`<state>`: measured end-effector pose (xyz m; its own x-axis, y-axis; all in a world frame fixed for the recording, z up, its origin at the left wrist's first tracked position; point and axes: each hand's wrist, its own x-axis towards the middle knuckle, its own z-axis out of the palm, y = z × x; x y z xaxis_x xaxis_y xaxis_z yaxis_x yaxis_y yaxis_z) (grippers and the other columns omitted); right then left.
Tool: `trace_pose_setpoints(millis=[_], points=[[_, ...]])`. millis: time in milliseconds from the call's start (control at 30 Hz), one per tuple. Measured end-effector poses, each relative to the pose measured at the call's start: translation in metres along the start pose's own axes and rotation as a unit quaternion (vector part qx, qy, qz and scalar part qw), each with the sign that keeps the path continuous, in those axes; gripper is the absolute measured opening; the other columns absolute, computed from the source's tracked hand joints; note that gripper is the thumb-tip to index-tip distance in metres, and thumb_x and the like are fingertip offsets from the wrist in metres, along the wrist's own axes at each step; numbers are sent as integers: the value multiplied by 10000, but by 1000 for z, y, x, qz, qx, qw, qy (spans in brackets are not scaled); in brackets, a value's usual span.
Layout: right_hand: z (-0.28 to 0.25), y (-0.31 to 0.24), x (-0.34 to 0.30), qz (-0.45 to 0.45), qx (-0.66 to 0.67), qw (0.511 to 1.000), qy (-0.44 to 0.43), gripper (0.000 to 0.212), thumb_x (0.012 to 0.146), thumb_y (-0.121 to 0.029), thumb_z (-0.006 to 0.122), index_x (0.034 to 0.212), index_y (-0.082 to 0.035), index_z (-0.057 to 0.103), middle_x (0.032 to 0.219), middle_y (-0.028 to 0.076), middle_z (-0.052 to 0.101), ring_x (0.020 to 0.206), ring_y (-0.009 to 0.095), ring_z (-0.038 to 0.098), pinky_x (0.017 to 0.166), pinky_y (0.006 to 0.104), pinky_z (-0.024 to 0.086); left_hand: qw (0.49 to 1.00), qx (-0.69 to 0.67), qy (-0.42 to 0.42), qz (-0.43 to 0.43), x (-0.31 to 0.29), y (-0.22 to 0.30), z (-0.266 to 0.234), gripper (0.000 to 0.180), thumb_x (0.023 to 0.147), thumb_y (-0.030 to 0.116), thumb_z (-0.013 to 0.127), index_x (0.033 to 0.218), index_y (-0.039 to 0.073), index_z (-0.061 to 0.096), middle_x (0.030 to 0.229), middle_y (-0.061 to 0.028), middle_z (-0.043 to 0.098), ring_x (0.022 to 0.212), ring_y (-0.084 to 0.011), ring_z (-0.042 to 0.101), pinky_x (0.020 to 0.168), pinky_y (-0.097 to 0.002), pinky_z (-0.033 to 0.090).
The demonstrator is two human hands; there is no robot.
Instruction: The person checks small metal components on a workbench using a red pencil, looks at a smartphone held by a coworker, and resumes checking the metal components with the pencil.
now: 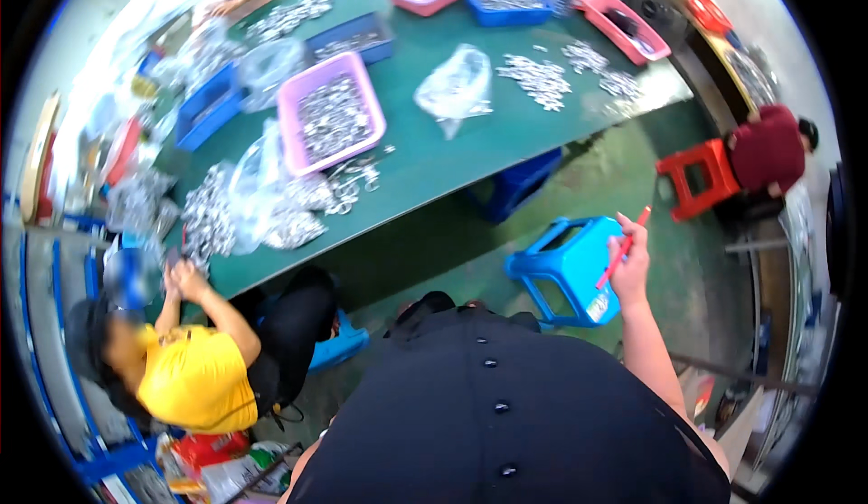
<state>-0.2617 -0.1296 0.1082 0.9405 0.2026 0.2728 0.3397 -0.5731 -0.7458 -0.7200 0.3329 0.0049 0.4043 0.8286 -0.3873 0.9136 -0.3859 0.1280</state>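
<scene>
My right hand [632, 267] is raised at the right, its fingers wrapped around a slim red pen-like stick [643, 217]. The stick slants, one end above the fingers and the other below them. Beneath and just left of this hand stands a blue plastic stool [568, 244] on the green floor. Only a bit of my left arm [305, 470] shows at the lower edge; the left hand is out of sight.
A green table [407, 183] stretches ahead, bearing a pink tray [378, 124] of small metal parts, blue trays and plastic bags. Someone in yellow [203, 377] sits at the left, working with both hands. Another person in dark red [768, 147] is beside a red stool [696, 177].
</scene>
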Motion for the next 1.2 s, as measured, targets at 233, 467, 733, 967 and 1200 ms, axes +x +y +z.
trace_pose_setpoints(millis=[233, 467, 733, 967, 1200], points=[[-8, 36, 24, 77, 34, 993, 78, 236, 798, 3, 550, 971, -35, 394, 1130, 148, 550, 634, 109, 520, 654, 266, 468, 714, 399, 571, 81, 178, 107, -189, 226, 779, 287, 588, 903, 110, 654, 936, -85, 629, 848, -275, 581, 720, -354, 480], [-37, 34, 55, 116, -2, 981, 155, 237, 820, -7, 536, 998, -44, 384, 1119, 122, 536, 669, 89, 513, 638, 247, 473, 737, 362, 569, -31, 199, 77, -183, 185, 783, 261, 577, 886, 118, 631, 913, -48, 620, 847, -262, 570, 679, -324, 475], [-32, 0, 65, 130, -27, 973, 188, 236, 817, -6, 532, 999, -38, 385, 1131, 114, 529, 691, 91, 516, 651, 245, 478, 744, 332, 577, -51, 220, 42, -168, 200, 780, 264, 583, 882, 100, 632, 921, -55, 623, 856, -262, 573, 686, -321, 475], [-23, -10, 128, 64, -41, 981, 179, 243, 811, -9, 534, 1001, -34, 384, 1122, 101, 547, 663, 97, 516, 636, 241, 468, 752, 305, 584, -21, 245, 48, -179, 213, 777, 265, 587, 879, 83, 633, 929, -61, 627, 864, -263, 576, 692, -318, 475], [-7, 13, 237, -15, -2, 994, 106, 334, 783, 23, 538, 1110, -38, 509, 1020, 74, 511, 941, 174, 497, 847, 287, 396, 912, 124, 384, 78, 199, 101, -96, 228, 774, 267, 592, 875, 67, 634, 936, -66, 630, 872, -264, 579, 697, -315, 475]])
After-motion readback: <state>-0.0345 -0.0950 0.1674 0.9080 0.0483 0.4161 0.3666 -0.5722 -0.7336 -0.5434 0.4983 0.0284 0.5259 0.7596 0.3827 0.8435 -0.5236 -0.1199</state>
